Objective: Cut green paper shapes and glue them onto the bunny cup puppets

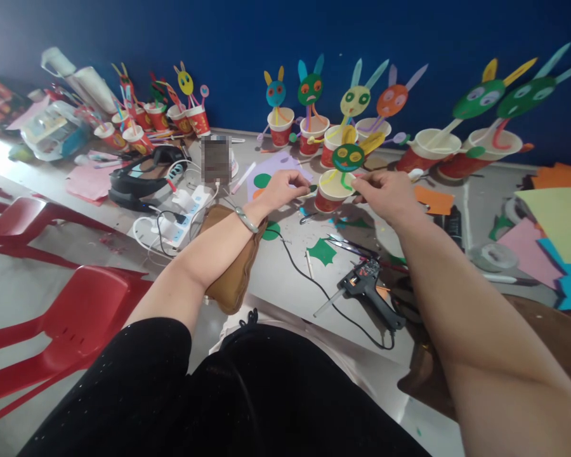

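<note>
A red-and-white paper cup [330, 202] stands on the table between my hands. Out of it rises a green paper face [347, 157] with yellow ears, and yellow and green pipe cleaners show inside the rim. My left hand [285, 190], wearing a bangle, is closed in a pinch on a small dark green paper disc [313, 188] at the cup's left side. At the right rim, my right hand [385, 193] is also closed in a pinch; what lies between those fingers is hidden.
Several finished cup puppets [309, 89] line the blue wall. A black glue gun [368, 289] with its cable lies in front, near a green paper scrap [321, 252]. A power strip [190, 212] and brown pouch [228, 279] are left; coloured paper sheets [556, 222] lie right.
</note>
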Action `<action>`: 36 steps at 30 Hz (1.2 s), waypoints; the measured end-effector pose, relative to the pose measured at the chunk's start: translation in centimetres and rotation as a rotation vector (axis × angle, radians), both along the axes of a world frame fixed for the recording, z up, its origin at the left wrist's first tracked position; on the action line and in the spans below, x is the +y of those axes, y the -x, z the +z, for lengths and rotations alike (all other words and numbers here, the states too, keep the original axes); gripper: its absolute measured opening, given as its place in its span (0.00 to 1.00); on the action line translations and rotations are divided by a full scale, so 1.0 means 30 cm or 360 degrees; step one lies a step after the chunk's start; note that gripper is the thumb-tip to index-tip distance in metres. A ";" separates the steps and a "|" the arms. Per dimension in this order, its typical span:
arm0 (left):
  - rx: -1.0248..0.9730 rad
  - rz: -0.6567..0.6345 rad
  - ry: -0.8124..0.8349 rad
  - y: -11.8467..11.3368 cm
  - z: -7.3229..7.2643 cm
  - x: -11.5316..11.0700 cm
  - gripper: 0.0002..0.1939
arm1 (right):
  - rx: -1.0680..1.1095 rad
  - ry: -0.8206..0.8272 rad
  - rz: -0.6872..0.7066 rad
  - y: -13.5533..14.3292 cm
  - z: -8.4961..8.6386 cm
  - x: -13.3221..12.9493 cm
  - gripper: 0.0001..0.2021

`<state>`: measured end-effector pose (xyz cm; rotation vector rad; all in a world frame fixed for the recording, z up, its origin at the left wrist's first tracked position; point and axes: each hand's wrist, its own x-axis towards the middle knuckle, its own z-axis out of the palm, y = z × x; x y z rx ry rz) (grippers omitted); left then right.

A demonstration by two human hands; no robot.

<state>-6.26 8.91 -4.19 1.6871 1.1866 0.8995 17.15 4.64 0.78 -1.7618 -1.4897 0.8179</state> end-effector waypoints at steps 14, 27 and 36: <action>-0.0037 0.0050 -0.0045 -0.016 0.002 0.003 0.04 | -0.0102 0.0000 0.0005 -0.001 -0.005 0.004 0.13; -0.0017 0.0112 -0.0095 -0.020 0.000 0.005 0.06 | -0.0043 0.0067 -0.0064 0.021 0.035 -0.026 0.17; -0.0140 0.0081 -0.0156 -0.020 -0.020 0.030 0.08 | 0.0057 0.0013 -0.0019 0.011 0.019 -0.016 0.15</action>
